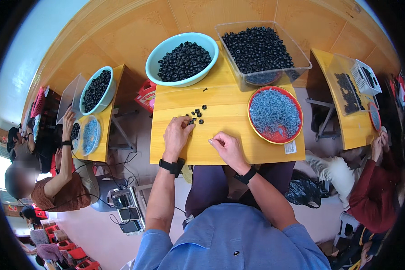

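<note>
On the yellow wooden table (220,103), several small round black parts (198,111) with holes lie loose. My left hand (177,135) rests at their left edge, thumb and fingers closed at a small black part by the fingertips. To their lower right is my right hand (228,147), its thumb and forefinger pinched together; whatever they hold is too small to make out. At my right, a red dish (282,137) with a yellow rim holds a heap of tiny blue-grey pieces (274,110). A small dark screw-like piece (205,89) lies farther back.
A light-blue basin (151,67) and a clear plastic bin (261,83), both full of black parts, stand at the back. Co-workers sit at side tables, left (104,130) and right (346,130). A black plastic bag (303,191) lies on the floor.
</note>
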`<state>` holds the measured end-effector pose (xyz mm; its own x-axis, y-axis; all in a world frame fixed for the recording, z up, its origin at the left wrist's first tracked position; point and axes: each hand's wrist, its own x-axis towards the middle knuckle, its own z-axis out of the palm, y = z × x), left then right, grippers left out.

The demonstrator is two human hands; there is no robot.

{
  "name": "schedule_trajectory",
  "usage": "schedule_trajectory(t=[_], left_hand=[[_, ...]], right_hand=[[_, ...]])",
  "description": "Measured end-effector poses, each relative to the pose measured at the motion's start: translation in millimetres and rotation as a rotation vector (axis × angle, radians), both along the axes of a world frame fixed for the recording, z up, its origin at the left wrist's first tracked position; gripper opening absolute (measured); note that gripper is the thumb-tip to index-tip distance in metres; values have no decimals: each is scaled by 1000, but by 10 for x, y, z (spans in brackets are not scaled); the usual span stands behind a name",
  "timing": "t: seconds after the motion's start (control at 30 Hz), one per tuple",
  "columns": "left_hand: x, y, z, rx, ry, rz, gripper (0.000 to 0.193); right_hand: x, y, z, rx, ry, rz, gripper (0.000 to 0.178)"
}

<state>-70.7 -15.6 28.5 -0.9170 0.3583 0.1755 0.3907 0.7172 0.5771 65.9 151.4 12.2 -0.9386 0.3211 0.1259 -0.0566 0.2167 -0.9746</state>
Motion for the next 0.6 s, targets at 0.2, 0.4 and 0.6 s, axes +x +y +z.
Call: schedule_trajectory(t=[0.2, 0.4, 0.6], left_hand=[[-18, -99, -29, 108, -74, 50, 27], [278, -157, -30, 400, -185, 20, 22], [579, -117, -98, 558, -286, -67, 19]], right_hand=[[-52, -53, -89, 83, -3, -25, 23], [-48, -39, -3, 91, 28, -41, 23], [-47, -34, 45, 148, 60, -35, 21]])
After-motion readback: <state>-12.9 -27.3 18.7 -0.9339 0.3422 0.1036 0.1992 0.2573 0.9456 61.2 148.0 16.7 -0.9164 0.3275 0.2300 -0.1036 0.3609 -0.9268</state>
